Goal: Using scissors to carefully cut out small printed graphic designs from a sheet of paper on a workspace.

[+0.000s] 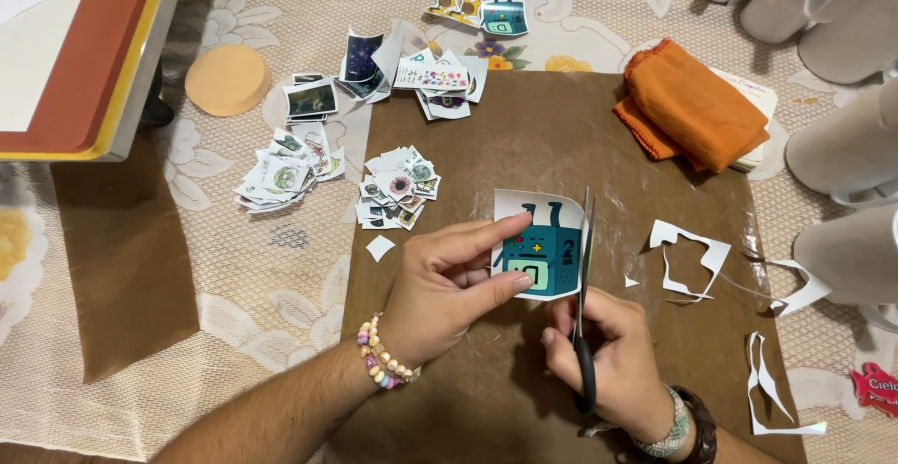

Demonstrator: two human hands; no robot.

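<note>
I'm pinching the teal sticker [537,247] in my left hand [447,286] fingers, right hand [608,356] fingers clamped on scissors [584,296], trimming its right edge; next I'm turning it.

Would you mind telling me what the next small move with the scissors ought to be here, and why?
Probably a short snip further up the right edge of the teal character sticker. The left hand pinches the sticker, the right hand holds the scissors with their blades along that edge, and a white border remains around the picture, while trimmed paper offcuts lie to the right.
</note>
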